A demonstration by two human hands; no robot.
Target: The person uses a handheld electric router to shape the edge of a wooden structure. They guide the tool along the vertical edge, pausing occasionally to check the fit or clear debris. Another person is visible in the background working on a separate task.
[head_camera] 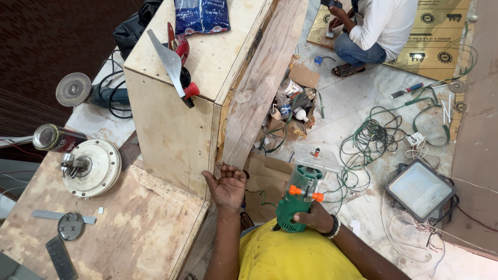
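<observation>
My left hand (226, 185) presses, fingers curled, against the near end of a long wooden plank (262, 78) that leans on edge beside a plywood box (176, 129). My right hand (317, 217) grips a green trim router (301, 194) with orange knobs and a clear square base, held in the air to the right of the plank, base pointing away from me. A yellow shirt shows at the bottom.
Red-handled snips (176, 62) and a blue packet (201, 15) lie on the box. A white fan motor (93, 168), tin can (54, 137) and angle grinder (78, 89) sit left. Tangled wires (373, 137), a floodlight (420, 189) and a crouching person (376, 28) occupy the floor.
</observation>
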